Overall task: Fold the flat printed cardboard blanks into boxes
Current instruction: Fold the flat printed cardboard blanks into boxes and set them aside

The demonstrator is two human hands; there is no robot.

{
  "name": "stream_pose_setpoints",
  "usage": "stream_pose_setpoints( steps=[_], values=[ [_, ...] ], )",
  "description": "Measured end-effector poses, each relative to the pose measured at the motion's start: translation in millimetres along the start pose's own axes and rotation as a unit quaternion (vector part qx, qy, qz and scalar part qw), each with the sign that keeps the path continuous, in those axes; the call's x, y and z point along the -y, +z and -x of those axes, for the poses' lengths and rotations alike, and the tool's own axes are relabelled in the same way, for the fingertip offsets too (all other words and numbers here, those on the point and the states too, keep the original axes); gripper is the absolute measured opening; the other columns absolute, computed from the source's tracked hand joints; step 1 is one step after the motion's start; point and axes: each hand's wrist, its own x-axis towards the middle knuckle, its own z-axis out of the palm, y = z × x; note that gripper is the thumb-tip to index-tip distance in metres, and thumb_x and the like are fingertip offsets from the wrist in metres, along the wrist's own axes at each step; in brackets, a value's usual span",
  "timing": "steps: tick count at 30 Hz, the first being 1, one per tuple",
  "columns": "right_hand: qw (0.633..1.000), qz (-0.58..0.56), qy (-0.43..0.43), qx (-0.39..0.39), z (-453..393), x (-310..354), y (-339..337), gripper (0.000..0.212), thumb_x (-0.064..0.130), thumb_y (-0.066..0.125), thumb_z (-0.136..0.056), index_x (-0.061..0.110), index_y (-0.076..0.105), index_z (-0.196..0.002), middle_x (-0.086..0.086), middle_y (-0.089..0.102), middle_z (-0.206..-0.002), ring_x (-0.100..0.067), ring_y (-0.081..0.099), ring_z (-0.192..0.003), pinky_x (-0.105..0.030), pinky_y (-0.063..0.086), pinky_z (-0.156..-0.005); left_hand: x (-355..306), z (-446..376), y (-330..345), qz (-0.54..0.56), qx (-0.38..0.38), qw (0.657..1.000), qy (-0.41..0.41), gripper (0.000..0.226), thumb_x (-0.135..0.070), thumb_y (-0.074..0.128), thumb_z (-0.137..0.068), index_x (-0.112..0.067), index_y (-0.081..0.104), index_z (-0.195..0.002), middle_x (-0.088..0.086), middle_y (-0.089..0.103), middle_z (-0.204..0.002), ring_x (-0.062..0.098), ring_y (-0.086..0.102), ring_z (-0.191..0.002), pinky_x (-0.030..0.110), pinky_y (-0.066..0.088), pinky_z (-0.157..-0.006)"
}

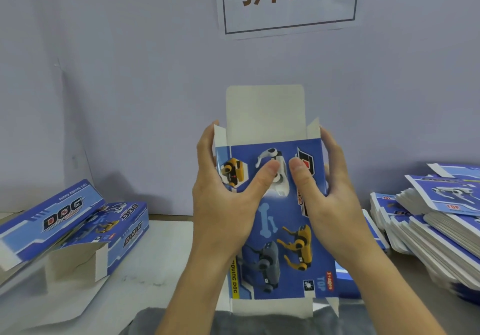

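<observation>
Both hands hold one half-opened box upright.
The box (272, 220) sits between the left hand (223, 191) and right hand (330, 191), thumbs pressing its front, fingers curled round its sides; the table (145, 269) lies below.

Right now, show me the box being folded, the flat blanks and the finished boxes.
box being folded (270, 230): head view, blue front panel
flat blanks (441, 233): head view, stack's edge
finished boxes (65, 212): head view, printed side
</observation>
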Motion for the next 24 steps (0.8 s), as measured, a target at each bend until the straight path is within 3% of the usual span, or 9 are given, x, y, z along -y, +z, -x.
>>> stream_pose_setpoints(
  steps=[3,6,9,11,13,14,21,24],
  values=[
    [1.000,0.008,0.000,0.007,0,-2,0,0.069,0.064,0.054,-0.079,0.063,0.027,-0.142,0.049,0.053,-0.111,0.024,0.041,-0.119,0.006,0.039,-0.073,3,0,-1,0.006,0.005,1.000,-0.009,0.085,-0.051,0.080,-0.072,-0.043,0.035,-0.144,-0.014,0.066,-0.127,0.011,0.067,-0.115,0.049,0.057,-0.092],
    [0.999,0.019,-0.013,0.023,0,-1,0,0.065,0.058,0.054,-0.084,0.061,0.025,-0.143,0.060,0.046,-0.107,0.028,0.039,-0.118,0.007,0.036,-0.077,4,0,0,0.001,0.003,1.000,-0.013,0.084,-0.050,0.080,-0.074,-0.042,0.035,-0.145,-0.012,0.063,-0.131,0.014,0.065,-0.118,0.048,0.058,-0.091],
    [0.999,0.012,-0.016,0.040,0,1,-5,0.063,0.048,0.056,-0.090,0.052,0.026,-0.146,0.052,0.055,-0.108,0.024,0.048,-0.111,0.003,0.042,-0.076,3,-1,2,-0.008,0.005,1.000,-0.019,0.082,-0.049,0.079,-0.076,-0.043,0.035,-0.145,-0.006,0.060,-0.136,0.023,0.061,-0.124,0.051,0.055,-0.095],
    [0.999,0.007,-0.011,0.047,-3,3,-10,0.063,0.045,0.061,-0.094,0.050,0.028,-0.148,0.036,0.062,-0.118,0.009,0.056,-0.115,-0.014,0.051,-0.088,3,-1,4,-0.019,0.006,1.000,-0.017,0.083,-0.052,0.079,-0.075,-0.044,0.034,-0.145,-0.004,0.059,-0.137,0.027,0.060,-0.126,0.052,0.053,-0.097],
    [0.998,-0.002,0.008,0.057,-7,6,-15,0.067,0.043,0.059,-0.088,0.050,0.028,-0.148,0.023,0.062,-0.128,-0.008,0.055,-0.127,-0.037,0.049,-0.104,2,1,7,-0.031,0.007,0.999,-0.015,0.084,-0.055,0.078,-0.075,-0.046,0.033,-0.145,-0.004,0.058,-0.137,0.027,0.060,-0.125,0.052,0.053,-0.097],
    [0.998,-0.003,0.009,0.061,-9,7,-17,0.067,0.041,0.057,-0.087,0.050,0.029,-0.147,0.023,0.062,-0.128,-0.010,0.056,-0.127,-0.039,0.048,-0.105,2,2,9,-0.036,0.006,0.999,-0.016,0.084,-0.056,0.078,-0.075,-0.047,0.033,-0.145,-0.004,0.058,-0.137,0.026,0.059,-0.125,0.051,0.053,-0.096],
    [0.999,-0.019,-0.029,0.034,0,-2,-7,0.064,0.034,0.050,-0.094,0.038,0.026,-0.153,0.014,0.048,-0.149,-0.002,0.048,-0.133,-0.022,0.043,-0.105,7,2,7,-0.023,0.005,1.000,-0.014,0.081,-0.050,0.080,-0.077,-0.044,0.036,-0.144,-0.007,0.057,-0.136,0.026,0.059,-0.126,0.051,0.054,-0.096],
    [0.999,-0.022,-0.039,0.028,0,-7,-9,0.061,0.035,0.050,-0.096,0.036,0.026,-0.153,0.012,0.049,-0.147,-0.003,0.050,-0.132,-0.027,0.046,-0.107,8,5,10,-0.028,0.009,0.999,-0.016,0.081,-0.050,0.080,-0.077,-0.045,0.035,-0.144,-0.007,0.056,-0.137,0.029,0.057,-0.127,0.053,0.053,-0.096]
  ],
)
